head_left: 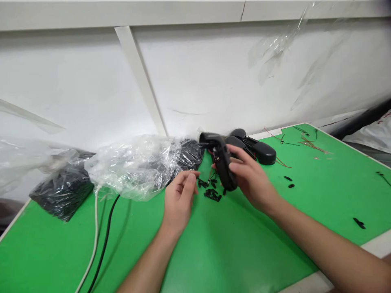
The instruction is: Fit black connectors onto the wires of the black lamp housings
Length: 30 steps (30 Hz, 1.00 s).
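Observation:
My right hand grips a black curved plastic housing, lifted and tilted above the green table. Its open side shows small fittings inside, too blurred to make out. To the left of it, my left hand has thumb and forefinger pinched together. Something dark and tiny shows at those fingertips, but its kind is unclear. Just beyond the fingertips lies a cluster of small black plastic pieces, some with thin wires beside them. Behind my right hand rest several more black housings.
Clear plastic bags of black parts line the wall side, with another bag farther left. A white cable and a black cable cross the green tabletop. Loose wires and small black pieces lie right.

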{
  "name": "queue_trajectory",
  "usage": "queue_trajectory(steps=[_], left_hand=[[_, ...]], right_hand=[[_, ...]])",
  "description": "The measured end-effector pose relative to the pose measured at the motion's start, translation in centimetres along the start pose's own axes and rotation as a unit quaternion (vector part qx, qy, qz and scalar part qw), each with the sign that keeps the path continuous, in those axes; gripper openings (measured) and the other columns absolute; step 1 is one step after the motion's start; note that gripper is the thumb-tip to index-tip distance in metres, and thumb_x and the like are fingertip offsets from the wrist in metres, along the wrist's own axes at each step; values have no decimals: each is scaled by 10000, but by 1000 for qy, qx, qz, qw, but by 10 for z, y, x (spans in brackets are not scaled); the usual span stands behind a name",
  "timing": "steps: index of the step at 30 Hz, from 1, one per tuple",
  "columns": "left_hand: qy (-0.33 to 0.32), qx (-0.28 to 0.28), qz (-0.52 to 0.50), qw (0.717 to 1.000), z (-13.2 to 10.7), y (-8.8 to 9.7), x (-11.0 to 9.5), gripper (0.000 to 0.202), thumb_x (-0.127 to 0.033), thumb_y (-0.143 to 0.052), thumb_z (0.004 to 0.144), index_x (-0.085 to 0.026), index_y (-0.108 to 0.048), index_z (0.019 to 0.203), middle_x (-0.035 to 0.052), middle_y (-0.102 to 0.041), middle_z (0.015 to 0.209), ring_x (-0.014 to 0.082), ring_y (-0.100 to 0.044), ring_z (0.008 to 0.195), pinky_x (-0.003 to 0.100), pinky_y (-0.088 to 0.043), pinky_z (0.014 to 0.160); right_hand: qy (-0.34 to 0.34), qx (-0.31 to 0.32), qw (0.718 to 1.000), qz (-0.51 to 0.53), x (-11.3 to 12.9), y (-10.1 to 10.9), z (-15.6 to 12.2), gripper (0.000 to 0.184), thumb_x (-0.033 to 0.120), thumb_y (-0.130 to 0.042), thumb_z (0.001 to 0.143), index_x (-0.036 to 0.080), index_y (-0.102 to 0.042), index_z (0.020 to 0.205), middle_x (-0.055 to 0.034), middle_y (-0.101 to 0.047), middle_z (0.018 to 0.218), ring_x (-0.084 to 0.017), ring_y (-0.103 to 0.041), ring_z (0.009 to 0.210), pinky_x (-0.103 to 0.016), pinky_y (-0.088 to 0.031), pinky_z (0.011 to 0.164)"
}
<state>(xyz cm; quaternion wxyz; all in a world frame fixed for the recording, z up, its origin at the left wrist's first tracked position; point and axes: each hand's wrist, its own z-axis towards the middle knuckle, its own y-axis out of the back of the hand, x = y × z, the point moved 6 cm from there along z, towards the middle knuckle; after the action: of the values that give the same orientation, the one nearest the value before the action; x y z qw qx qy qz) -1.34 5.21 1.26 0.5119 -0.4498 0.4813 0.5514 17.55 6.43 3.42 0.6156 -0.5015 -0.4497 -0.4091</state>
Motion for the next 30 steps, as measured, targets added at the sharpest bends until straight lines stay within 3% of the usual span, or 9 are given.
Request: queue_trajectory(steps=[2, 5, 9, 12, 14, 16, 19, 22, 30], left_hand=[[9, 16, -24, 1000, -1, -3, 1, 590, -669, -580, 903, -145, -648, 1164, 12, -590, 740, 105, -470, 496, 248, -350, 442], [37, 14, -53, 998, -1, -7, 6, 623, -744, -634, 814, -132, -636, 931, -7, -538, 624, 103, -461, 480, 234, -366, 431], [66, -15, -60, 996, -1, -10, 8, 502, -617, -720, 824, -126, -701, 927, 30, -672, 787, 123, -602, 718, 201, -499, 652], [80, -26, -68, 994, 0, -10, 9, 409, -521, -730, 858, -147, -745, 1022, 26, -719, 931, 130, -623, 855, 191, -500, 761], [91, -32, -85, 992, -1, -9, 11, 419, -511, -729, 862, -161, -752, 1091, 29, -731, 1015, 143, -628, 911, 201, -502, 797], [98, -37, -108, 989, -1, -8, 13, 458, -512, -733, 858, -174, -742, 1167, 42, -728, 1118, 168, -633, 978, 233, -510, 848], [108, -36, -131, 985, 0, -8, 16, 497, -515, -741, 849, -152, -732, 1189, 79, -728, 1114, 215, -649, 1027, 297, -514, 915], [118, -27, -143, 982, 1, -9, 20, 504, -511, -731, 859, -139, -723, 1199, 98, -732, 1087, 242, -664, 1023, 341, -521, 926], [114, -21, -148, 982, -1, -9, 18, 441, -479, -731, 862, -140, -759, 1143, 100, -738, 1100, 240, -671, 1010, 318, -535, 882]], right_hand=[[47, 20, 990, -134, -6, -10, -8, 584, 331, -670, 904, 274, -466, 1448, -40, -594, 1051, -139, -579, 769, -285, -523, 685], [136, 77, 934, -320, -9, -29, -21, 668, 286, -688, 888, 292, -412, 1497, -39, -592, 1202, -148, -583, 849, -309, -526, 771], [189, 131, 888, -397, -7, -38, -28, 713, 329, -687, 916, 271, -348, 1542, -51, -564, 1351, -176, -580, 1083, -317, -510, 921], [207, 145, 876, -410, 4, -28, -23, 555, 279, -615, 960, 249, -423, 1479, -45, -594, 1285, -159, -585, 1068, -310, -497, 936], [224, 96, 866, -436, 16, -11, -14, 373, 192, -597, 930, 213, -540, 1298, -45, -608, 1160, -169, -577, 1024, -326, -491, 923], [217, 52, 839, -496, 22, 6, -5, 279, 157, -638, 867, 189, -581, 1138, -65, -575, 1103, -206, -553, 1039, -368, -481, 930], [179, 64, 784, -590, 15, 21, 6, 298, 259, -743, 837, 184, -598, 1087, -98, -537, 1135, -263, -525, 1064, -441, -472, 948], [169, 82, 752, -632, 2, 26, 11, 286, 303, -774, 843, 185, -622, 1054, -108, -534, 1150, -279, -517, 1057, -457, -479, 942], [199, 80, 721, -658, -4, 28, 16, 31, 200, -640, 951, 178, -640, 973, -108, -557, 1188, -267, -531, 1026, -439, -497, 896]])
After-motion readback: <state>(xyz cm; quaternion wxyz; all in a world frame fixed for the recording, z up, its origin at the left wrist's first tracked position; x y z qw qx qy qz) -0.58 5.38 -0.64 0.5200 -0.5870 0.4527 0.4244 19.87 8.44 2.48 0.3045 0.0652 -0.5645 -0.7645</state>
